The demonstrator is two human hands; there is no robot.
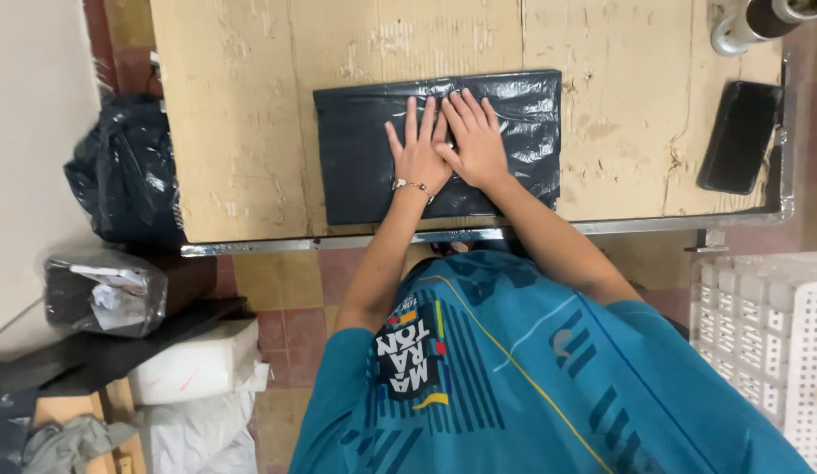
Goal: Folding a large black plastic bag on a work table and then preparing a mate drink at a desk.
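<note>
A flat black plastic mailer bag (356, 167) lies on a table topped with brown cardboard (242, 114). Both of my hands press flat on the middle of the bag, fingers spread and pointing away from me. My left hand (419, 151) wears a thin bracelet at the wrist. My right hand (475, 140) lies beside it, its fingers slightly overlapping the left hand's fingers. Neither hand grips anything.
A black phone (739, 136) lies at the table's right edge, with tape rolls (759, 22) at the far right corner. A white plastic crate (764, 329) stands at the right. Black bags (128, 171), a wrapped grey parcel (101, 294) and white parcels (198, 364) sit on the left.
</note>
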